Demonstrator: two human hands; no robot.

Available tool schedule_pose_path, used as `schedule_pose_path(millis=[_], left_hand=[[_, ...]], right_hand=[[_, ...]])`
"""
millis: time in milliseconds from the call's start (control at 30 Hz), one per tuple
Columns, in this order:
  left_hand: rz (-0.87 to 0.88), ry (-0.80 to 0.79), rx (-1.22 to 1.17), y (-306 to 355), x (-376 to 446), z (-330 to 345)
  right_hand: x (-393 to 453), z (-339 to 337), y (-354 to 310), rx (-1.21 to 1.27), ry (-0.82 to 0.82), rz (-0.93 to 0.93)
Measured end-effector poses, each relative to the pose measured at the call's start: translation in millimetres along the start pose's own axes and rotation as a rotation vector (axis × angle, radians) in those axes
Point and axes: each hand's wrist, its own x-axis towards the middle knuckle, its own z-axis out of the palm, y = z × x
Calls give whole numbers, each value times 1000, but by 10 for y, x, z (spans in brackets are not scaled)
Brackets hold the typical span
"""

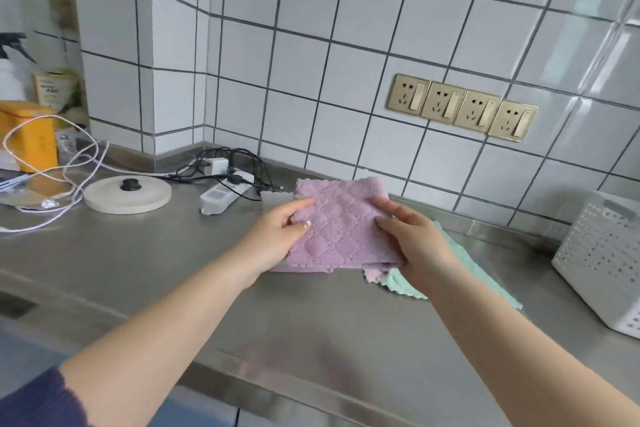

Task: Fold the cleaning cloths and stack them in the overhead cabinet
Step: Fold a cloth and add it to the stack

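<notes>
Head view is showing a brushed steel countertop (145, 253) under a white tiled wall. Toward its left back edge an orange box (33, 135), looping white cables (65, 163), a round white lid with a black knob (127, 193) and a white power strip (225, 192) are sitting. Near the middle, the left hand (277, 236) is pinching the left edge of a folded lilac quilted cloth (341, 222), while the right hand (415, 239) is gripping its right edge. A mint green cloth (485, 284) is lying beneath. A white perforated plastic basket (602, 260) is standing at the right edge.
</notes>
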Motion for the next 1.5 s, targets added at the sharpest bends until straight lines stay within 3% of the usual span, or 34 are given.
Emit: schedule_pose_path(millis=[100,333,667,767,900,967,1100,1400,1500], left_hand=[[-4,94,172,27,317,-228],[-67,65,391,-221,803,-422],[-96,67,501,-545,916,-383],[-59,127,725,-541,933,-417],[141,96,929,-255,1044,-299],[184,25,1041,-167,1131,-157],[-3,-164,1183,-442,1234,-51],[-205,-158,1128,-570,1169,-11],[-184,-126,1185,-504,1117,20]], right_hand=[[418,279,33,-73,-4,0],[1167,525,252,-352,-14,-35],[1394,510,446,-532,-88,-3],[1411,508,361,-570,-91,-50],[1557,544,214,-997,-32,-327],[1570,662,219,-1130,-116,-369],[1508,803,466,-1514,-318,-395],[1438,741,707,-1298,-160,-34],[1302,656,713,-1181,-71,-38]])
